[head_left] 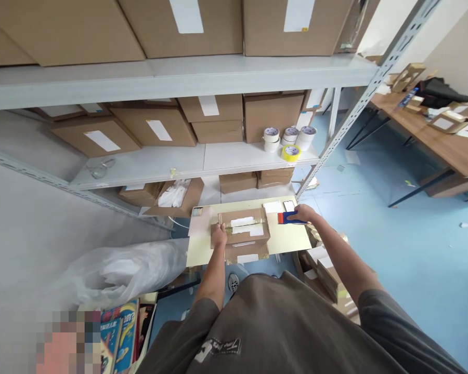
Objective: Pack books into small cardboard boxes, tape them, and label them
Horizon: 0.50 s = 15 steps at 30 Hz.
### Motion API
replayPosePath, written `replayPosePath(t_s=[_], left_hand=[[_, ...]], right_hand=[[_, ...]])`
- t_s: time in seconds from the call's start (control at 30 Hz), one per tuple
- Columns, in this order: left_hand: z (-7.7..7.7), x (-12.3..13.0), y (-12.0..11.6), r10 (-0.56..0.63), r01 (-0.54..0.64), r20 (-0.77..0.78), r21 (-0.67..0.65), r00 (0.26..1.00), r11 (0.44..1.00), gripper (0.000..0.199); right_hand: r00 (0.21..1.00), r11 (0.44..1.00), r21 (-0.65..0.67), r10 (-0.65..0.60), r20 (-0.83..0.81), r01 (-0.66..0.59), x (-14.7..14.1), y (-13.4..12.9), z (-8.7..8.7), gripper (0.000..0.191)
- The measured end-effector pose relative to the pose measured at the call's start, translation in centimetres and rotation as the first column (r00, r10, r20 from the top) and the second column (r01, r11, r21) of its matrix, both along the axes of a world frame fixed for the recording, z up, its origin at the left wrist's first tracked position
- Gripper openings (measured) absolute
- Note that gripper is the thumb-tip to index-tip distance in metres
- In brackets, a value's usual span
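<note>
A taped cardboard box (pixel 245 238) with white labels on its top lies on the pale yellow tabletop (pixel 288 240). My left hand (pixel 219 235) grips the box at its left end, fingers bent over the top edge. Off the box's right side, my right hand (pixel 304 213) is closed around a flat blue tool with an orange-red end (pixel 287 217); its exact kind is unclear. The orange-red end points left toward the box, with a gap between them. A phone-like object (pixel 289 206) lies just behind the tool.
Metal shelving (pixel 179 83) with cartons rises beyond the table. Tape rolls (pixel 291 152) stand on its middle shelf. An open carton with white contents (pixel 175 195) sits left. Clear plastic (pixel 132 272) bulges at left; flattened cardboard (pixel 327 275) lies right. A wooden desk (pixel 432 130) stands far right.
</note>
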<state>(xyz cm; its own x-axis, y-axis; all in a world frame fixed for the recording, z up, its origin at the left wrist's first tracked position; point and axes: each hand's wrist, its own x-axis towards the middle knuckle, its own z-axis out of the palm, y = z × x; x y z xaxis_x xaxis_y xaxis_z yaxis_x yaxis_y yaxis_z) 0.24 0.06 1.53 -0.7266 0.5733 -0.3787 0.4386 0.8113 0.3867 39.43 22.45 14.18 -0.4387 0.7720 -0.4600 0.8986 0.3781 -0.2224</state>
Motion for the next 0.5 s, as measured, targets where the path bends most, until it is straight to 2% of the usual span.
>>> replayPosePath(t_s=[0.2,0.37,0.5], left_hand=[[-0.6,-0.3,0.0,-0.022,0.022,-0.019,-0.003,1.000,1.000,0.056],[-0.7,0.1,0.2,-0.024,0.023,-0.017,-0.030,1.000,0.999,0.059],[-0.9,0.4,0.3,-0.037,0.037,-0.003,-0.021,0.999,0.999,0.059]], right_hand=[[0.999,0.999,-0.006,-0.037,0.030,0.037,-0.2,0.2,-1.0,0.060],[1.000,0.999,-0.039,-0.019,0.005,0.019,1.1,1.1,-1.0,0.058],[0.997,1.000,0.000,-0.023,0.078,0.023,0.3,0.1,-1.6,0.055]])
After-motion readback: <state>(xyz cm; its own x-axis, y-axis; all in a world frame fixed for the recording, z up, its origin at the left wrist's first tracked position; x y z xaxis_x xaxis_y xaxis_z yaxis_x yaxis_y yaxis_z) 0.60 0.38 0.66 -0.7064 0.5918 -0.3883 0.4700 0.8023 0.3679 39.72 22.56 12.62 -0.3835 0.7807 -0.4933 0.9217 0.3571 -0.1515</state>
